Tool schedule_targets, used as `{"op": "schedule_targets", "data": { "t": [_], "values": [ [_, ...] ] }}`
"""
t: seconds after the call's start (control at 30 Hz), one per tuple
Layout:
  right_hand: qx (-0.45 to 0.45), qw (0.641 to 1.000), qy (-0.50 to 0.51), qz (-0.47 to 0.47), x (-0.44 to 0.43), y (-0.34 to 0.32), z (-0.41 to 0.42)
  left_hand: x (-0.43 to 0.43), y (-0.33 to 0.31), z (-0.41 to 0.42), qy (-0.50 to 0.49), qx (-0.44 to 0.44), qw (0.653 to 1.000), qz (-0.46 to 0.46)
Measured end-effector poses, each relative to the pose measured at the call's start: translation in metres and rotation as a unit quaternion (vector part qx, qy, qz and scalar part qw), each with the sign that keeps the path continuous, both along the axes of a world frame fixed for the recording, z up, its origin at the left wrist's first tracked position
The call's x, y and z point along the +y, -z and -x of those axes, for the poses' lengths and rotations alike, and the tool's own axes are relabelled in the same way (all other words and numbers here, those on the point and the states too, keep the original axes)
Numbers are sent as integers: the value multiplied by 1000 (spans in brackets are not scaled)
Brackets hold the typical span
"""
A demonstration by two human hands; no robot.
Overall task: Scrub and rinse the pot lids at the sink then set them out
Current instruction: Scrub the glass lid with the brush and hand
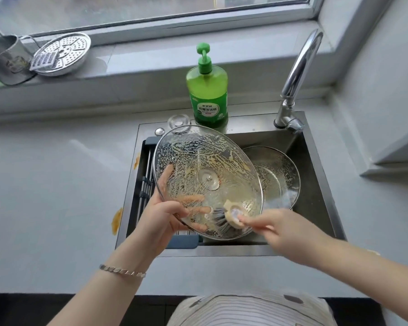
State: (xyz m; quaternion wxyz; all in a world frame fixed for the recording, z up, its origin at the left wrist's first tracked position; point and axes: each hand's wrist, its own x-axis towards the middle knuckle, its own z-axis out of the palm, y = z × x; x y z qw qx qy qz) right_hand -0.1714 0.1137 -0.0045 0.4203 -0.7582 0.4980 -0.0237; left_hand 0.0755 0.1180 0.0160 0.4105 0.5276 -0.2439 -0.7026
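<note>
Over the sink [316, 198], head view.

- Left hand [165, 215] grips a large glass lid [198, 161] at its near-left rim. The thumb lies on the face turned to the camera; the other fingers are spread behind the glass and show through it.
- The lid is held tilted, lifted clear of the basin, with its top edge toward the soap bottle [207, 90]. Suds streak the whole surface, and there is a round fitting at centre.
- Right hand [276, 229] is blurred. Its fingers curl round the pale head of a brush [224, 216], whose dark bristles press on the lid's lower part, just beside the left fingers.
- A second lid [278, 170] lies in the basin to the right, partly hidden behind the held one, wet and sudsy.
- A rack [146, 175] runs along the sink's left side.
- The soap bottle stands upright on the ledge behind the sink, and the faucet [297, 74] is at the back right corner.
- On the windowsill, far left, are a metal cup [5, 60], a perforated steamer plate [68, 52] and a small grater [44, 60] resting against the plate.
- A bracelet [121, 271] is on the left wrist.
</note>
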Motion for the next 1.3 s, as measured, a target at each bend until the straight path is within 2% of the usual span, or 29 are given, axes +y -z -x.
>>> {"op": "schedule_targets", "data": {
  "t": [0.1, 0.17, 0.2, 0.27, 0.33, 0.4, 0.43, 0.57, 0.7, 0.8, 0.87, 0.93, 1.0, 1.1, 1.17, 1.2, 1.23, 1.27, 1.3],
  "values": [
    [105, 993, 53, 21, -29, 21, 29, 0, 3, -4, -2, 1, 1000, 0],
    [103, 978, 181, 4, -43, 40, 48, -3, 4, -9, -8, 3, 1000, -4],
    [52, 961, 272, -16, -45, 51, 53, -5, 4, -13, -12, 8, 1000, -8],
    [-82, 896, 428, -90, -48, 64, 51, -9, 2, -22, -12, 24, 999, -21],
    [-190, 824, 494, -204, -50, 64, 38, -13, 0, -29, 6, 28, 999, -38],
    [-286, 758, 507, -293, -52, 62, 24, -18, -1, -34, 45, 17, 997, -58],
    [-311, 743, 496, -323, -52, 60, 18, -20, -2, -37, 68, 11, 995, -68],
    [-304, 748, 461, -368, -48, 56, 9, -34, -10, -46, 109, -16, 991, -80],
    [-349, 725, 472, -360, -44, 52, 3, -41, -9, -41, 28, -44, 997, -59],
    [-381, 699, 505, -332, -44, 48, -3, -25, 1, -17, -48, 5, 998, -38],
    [-382, 703, 522, -296, -43, 42, -14, -7, 10, 8, -76, 54, 995, -37],
    [-380, 720, 525, -249, -40, 37, -28, 6, 16, 34, -62, 87, 993, -42],
    [-332, 774, 505, -189, -38, 30, -38, 10, 20, 46, -64, 108, 992, -32],
    [-190, 885, 417, -83, -38, 19, -32, 5, 17, 38, -75, 122, 989, -18],
    [-27, 954, 298, -4, -39, 10, -19, 6, 15, 30, -74, 119, 990, -20],
    [72, 970, 226, 56, -39, 6, -14, 7, 15, 28, -70, 108, 991, -23],
    [152, 969, 155, 120, -38, 1, -12, 8, 15, 27, -63, 91, 994, -24],
    [195, 962, 90, 170, -34, -4, -15, 10, 15, 26, -53, 73, 996, -22],
    [199, 958, 35, 203, -27, -7, -21, 12, 16, 27, -45, 57, 997, -19]
  ]
}}
